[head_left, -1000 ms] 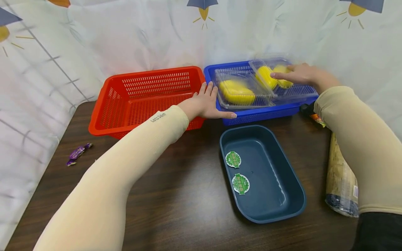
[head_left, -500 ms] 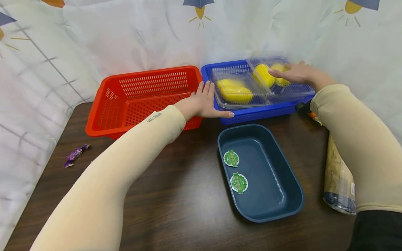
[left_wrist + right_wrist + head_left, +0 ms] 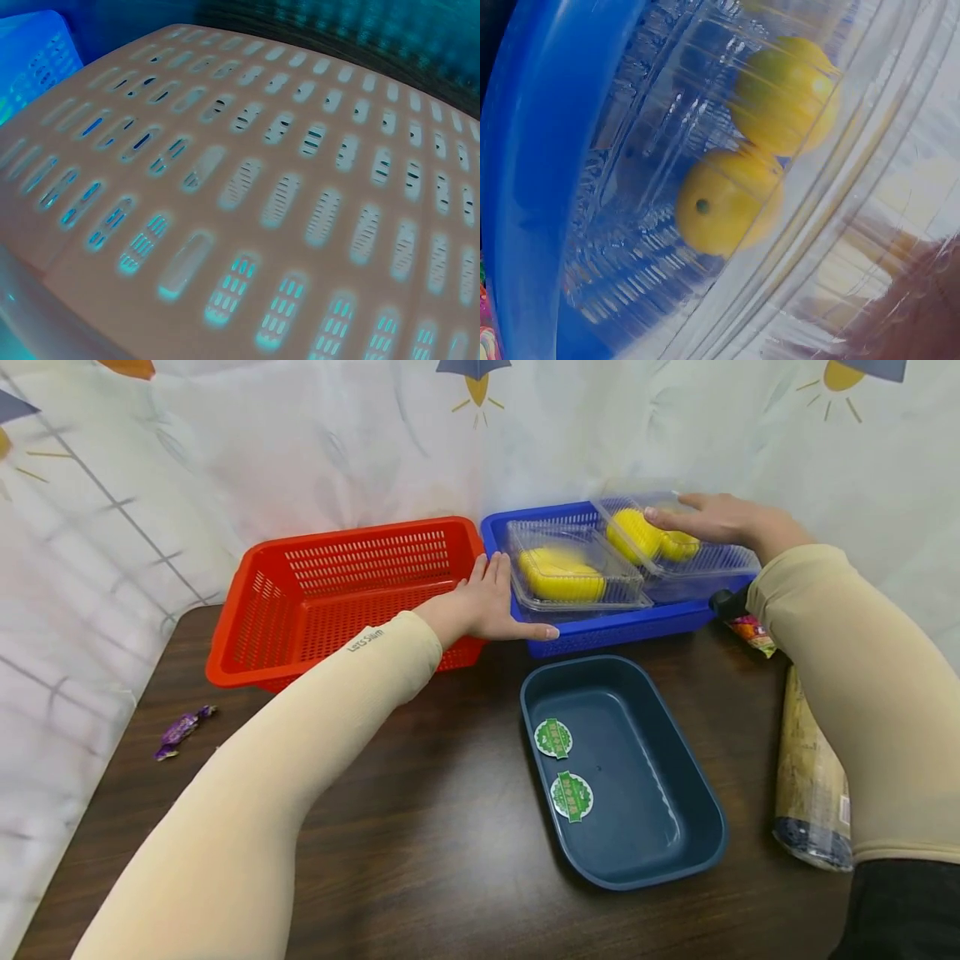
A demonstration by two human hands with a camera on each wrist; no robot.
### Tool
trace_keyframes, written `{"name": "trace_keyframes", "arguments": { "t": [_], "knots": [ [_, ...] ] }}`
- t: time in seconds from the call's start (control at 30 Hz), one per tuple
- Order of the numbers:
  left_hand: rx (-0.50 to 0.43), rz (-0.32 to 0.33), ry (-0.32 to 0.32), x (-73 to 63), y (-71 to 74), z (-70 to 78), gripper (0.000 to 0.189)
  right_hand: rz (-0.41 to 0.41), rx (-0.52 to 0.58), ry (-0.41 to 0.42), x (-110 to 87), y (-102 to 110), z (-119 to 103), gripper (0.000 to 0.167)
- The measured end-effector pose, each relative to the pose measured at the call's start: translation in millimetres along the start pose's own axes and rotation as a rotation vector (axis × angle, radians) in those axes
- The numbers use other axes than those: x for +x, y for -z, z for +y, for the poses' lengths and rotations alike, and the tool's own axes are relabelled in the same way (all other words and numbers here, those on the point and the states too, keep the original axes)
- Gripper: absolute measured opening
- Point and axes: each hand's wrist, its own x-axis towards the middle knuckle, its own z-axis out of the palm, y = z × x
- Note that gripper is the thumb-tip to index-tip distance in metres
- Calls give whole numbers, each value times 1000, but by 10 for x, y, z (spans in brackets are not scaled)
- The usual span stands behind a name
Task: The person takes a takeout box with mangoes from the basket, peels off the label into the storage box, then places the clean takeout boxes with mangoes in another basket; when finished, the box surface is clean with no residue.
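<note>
My left hand point(image 3: 487, 606) lies with fingers spread where the red basket point(image 3: 345, 677) meets the blue basket point(image 3: 622, 631). The fingers are straight. My right hand point(image 3: 720, 518) rests on a clear plastic box point(image 3: 720, 560) at the right end of the blue basket, its fingers reaching over the top. Through that box show two round yellow fruits point(image 3: 731, 202), one with a small green stem mark. A second clear box point(image 3: 630, 597) on the left side of the blue basket holds a larger yellow item point(image 3: 562, 577), blurred by the plastic.
A dark blue tub point(image 3: 622, 772) with two green stickers stands in front. Right of it lies a wrapped tan roll point(image 3: 810, 777), near a colourful wrapper point(image 3: 752, 633) and a black item point(image 3: 727, 604). A purple-wrapped candy point(image 3: 183, 731) lies at left; a curtain hangs behind.
My right hand has shifted slightly right and its fingers have straightened over the box. The right-hand box sits a little differently. My left hand stays in place.
</note>
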Motion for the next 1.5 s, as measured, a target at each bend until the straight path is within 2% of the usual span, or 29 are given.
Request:
{"name": "trace_keyframes", "arguments": {
  "t": [0.13,0.4,0.6,0.7,0.83,1.07,1.5],
  "knots": [
    [-11,12,-1,1,-3,-3,138,-20,4,6,-15,27,7,96],
    [-25,30,-9,-7,-8,-16,137,23,-17,5,-53,38,25,93],
    [-17,30,-7,-10,-8,-32,137,-50,-28,19,-5,16,-104,93],
    [-12,27,-10,-7,-8,-42,137,-93,-54,18,63,21,-184,93],
    [-7,27,-9,-1,-6,-59,137,-112,-122,16,160,37,-275,91],
    [-10,26,-21,6,6,-89,136,-78,-202,26,263,-27,-331,85],
    [-3,8,-10,-25,20,-124,127,38,-101,73,208,-57,-291,87]
  ]
}}
